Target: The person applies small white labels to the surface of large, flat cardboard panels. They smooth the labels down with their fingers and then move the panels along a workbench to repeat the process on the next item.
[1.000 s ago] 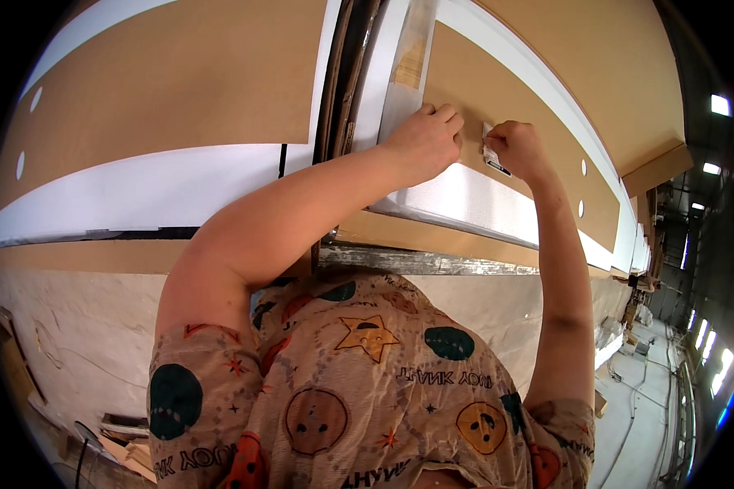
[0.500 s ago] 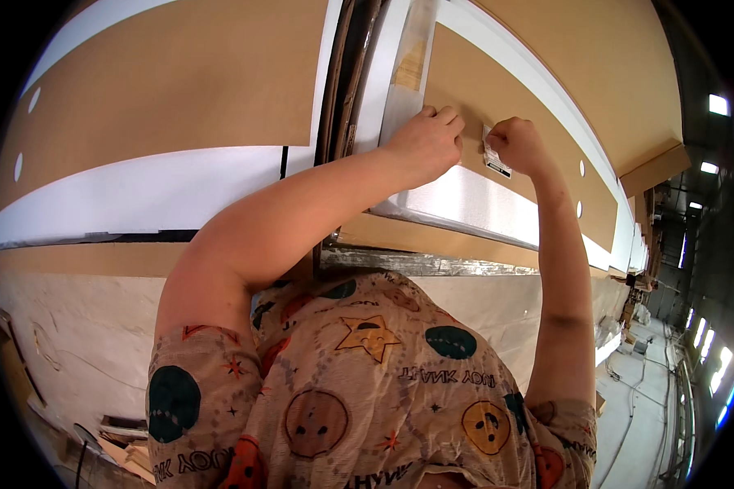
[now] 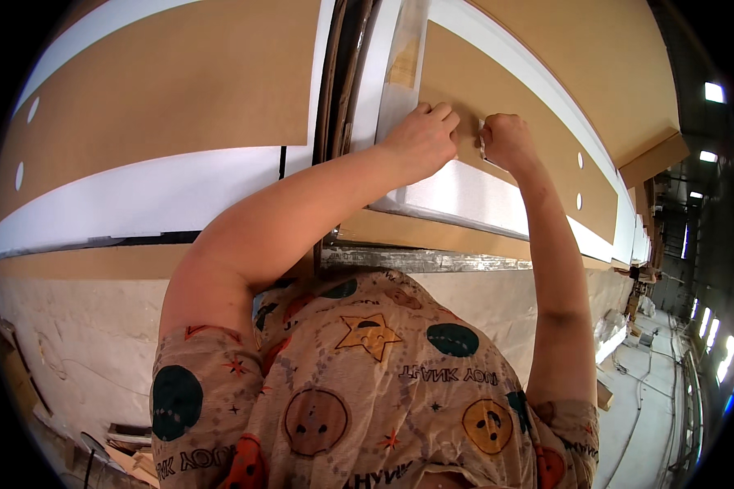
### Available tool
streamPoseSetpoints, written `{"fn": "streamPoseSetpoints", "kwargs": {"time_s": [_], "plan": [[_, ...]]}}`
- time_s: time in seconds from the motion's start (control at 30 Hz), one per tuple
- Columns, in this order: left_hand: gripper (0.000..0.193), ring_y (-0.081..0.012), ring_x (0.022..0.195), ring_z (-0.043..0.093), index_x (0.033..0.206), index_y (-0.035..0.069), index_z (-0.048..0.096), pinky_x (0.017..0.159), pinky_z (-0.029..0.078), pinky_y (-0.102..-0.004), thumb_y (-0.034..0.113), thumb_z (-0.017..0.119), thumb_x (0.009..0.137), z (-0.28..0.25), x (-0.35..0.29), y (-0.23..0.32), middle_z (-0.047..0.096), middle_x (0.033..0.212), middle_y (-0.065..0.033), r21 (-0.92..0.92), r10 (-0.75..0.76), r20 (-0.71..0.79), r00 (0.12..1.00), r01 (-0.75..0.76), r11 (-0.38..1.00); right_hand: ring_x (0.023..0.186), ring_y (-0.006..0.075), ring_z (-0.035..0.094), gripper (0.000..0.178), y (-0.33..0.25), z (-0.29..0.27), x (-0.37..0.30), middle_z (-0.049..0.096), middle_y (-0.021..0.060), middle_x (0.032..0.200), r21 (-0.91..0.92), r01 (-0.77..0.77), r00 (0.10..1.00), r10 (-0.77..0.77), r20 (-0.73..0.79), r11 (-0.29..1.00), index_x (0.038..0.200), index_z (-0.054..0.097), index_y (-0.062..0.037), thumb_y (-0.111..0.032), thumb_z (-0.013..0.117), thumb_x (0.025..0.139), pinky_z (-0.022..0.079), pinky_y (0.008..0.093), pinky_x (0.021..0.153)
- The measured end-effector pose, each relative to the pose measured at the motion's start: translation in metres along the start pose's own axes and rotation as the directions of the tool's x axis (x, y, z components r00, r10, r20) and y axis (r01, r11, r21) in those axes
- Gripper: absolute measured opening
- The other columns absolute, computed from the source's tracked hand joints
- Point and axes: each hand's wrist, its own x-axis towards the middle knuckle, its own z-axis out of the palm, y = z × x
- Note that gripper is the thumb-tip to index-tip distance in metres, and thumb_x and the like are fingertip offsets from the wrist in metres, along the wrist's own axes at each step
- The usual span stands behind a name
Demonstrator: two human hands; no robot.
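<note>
A brown board [image 3: 442,77] with white edging lies in front of me on the right. My left hand [image 3: 426,140] is over its near left part, beside a strip of clear film [image 3: 403,69]. Its fingers are curled inward, and what they hold, if anything, is hidden. A little to the right, my right hand [image 3: 510,143] is closed into a fist over a small white printed slip [image 3: 484,140]. Only the slip's left edge shows. Whether the fist grips it or presses on it, I cannot tell.
Left of a dark gap [image 3: 338,90] is a second brown board [image 3: 179,77] with white edging. Large cardboard [image 3: 595,57] rises at the far right. A pale floor [image 3: 640,391] with cables stretches along the right side.
My right hand has shifted slightly left and now covers most of the printed slip, whose printed face showed before. My left hand has barely moved.
</note>
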Motion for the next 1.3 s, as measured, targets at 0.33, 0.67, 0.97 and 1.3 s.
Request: {"fn": "streamPoseSetpoints", "kwargs": {"time_s": [0.33,0.67,0.97,1.3], "plan": [[0.028,-0.0227,0.098,0.048,0.084,0.002,0.066,0.084,0.043,-0.0343,0.030,0.063,0.083,-0.005,0.003,0.000,0.056,0.091,-0.0078,-0.010,0.005,0.045,0.999,-0.004,1.000,0.071,0.0366,0.064,0.009,0.002,-0.002,-0.003,0.065,0.0205,0.076,0.042,0.001,1.000,-0.001,-0.013,0.999,0.073,0.065,0.0014,-0.005,0.059,0.074,0.052,0.0423,0.066],[0.027,-0.0239,0.101,0.049,0.085,0.002,0.066,0.089,0.043,-0.0361,0.028,0.065,0.082,-0.009,0.003,-0.002,0.055,0.095,-0.0084,-0.074,-0.018,0.093,0.995,0.025,0.997,0.074,0.0359,0.065,0.007,-0.012,-0.014,0.004,0.065,0.0224,0.078,0.001,0.026,0.995,-0.026,0.092,1.000,0.071,0.064,0.0016,0.004,0.060,0.066,0.054,0.0416,0.068],[0.030,-0.0253,0.106,0.048,0.097,0.002,0.065,0.089,0.044,-0.0370,0.028,0.064,0.083,-0.009,0.006,0.000,0.056,0.103,-0.0089,-0.103,-0.030,0.076,0.997,0.038,0.994,0.065,0.0259,0.064,0.017,0.066,0.011,-0.036,0.068,0.0133,0.077,0.525,-0.040,0.995,0.081,-0.056,0.850,0.089,0.072,-0.0030,-0.006,0.070,0.072,0.051,0.0330,0.062],[0.035,-0.0280,0.102,0.051,0.100,0.000,0.063,0.085,0.046,-0.0386,0.029,0.068,0.081,-0.024,0.026,0.007,0.056,0.101,-0.0120,-0.027,-0.085,0.270,0.959,0.095,0.995,0.079,0.0252,0.063,0.003,0.081,0.042,-0.086,0.064,0.0090,0.076,0.013,0.242,0.900,-0.219,-0.377,0.970,0.080,0.065,-0.0063,-0.008,0.063,0.078,0.052,0.0349,0.072]]}}
